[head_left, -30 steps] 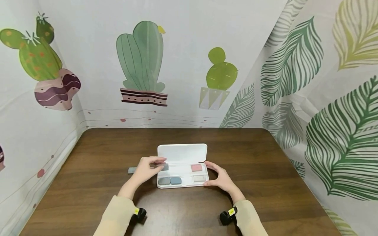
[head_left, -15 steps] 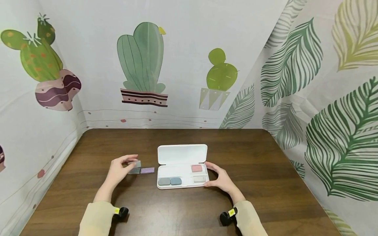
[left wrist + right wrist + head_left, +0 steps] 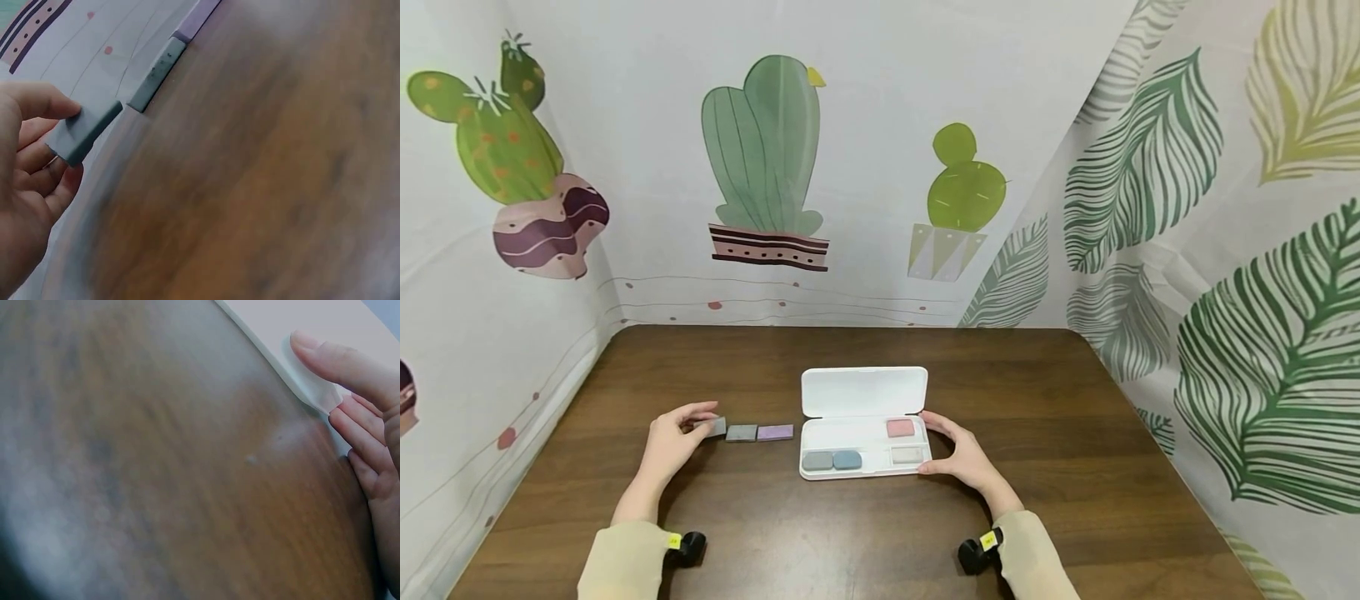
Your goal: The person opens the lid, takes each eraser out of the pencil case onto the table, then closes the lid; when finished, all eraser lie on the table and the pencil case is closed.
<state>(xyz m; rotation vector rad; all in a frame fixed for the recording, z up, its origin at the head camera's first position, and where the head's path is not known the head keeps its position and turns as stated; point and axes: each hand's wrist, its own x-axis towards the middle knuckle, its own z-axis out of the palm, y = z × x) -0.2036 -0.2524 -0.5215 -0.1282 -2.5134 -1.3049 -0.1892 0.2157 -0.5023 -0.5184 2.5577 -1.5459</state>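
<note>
Left hand (image 3: 672, 440) pinches the grey block (image 3: 89, 125) just left of its twin (image 3: 741, 433), long axis pointing roughly toward the purple block (image 3: 775, 432); right hand (image 3: 964, 457), farther off, grips the case's (image 3: 857, 432) right end.

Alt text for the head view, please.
Left hand pinches a gray block near a second gray block and a purple block lying on a wooden table. Right hand grips an open white case containing a gray piece, a blue piece and a pink piece.
</note>
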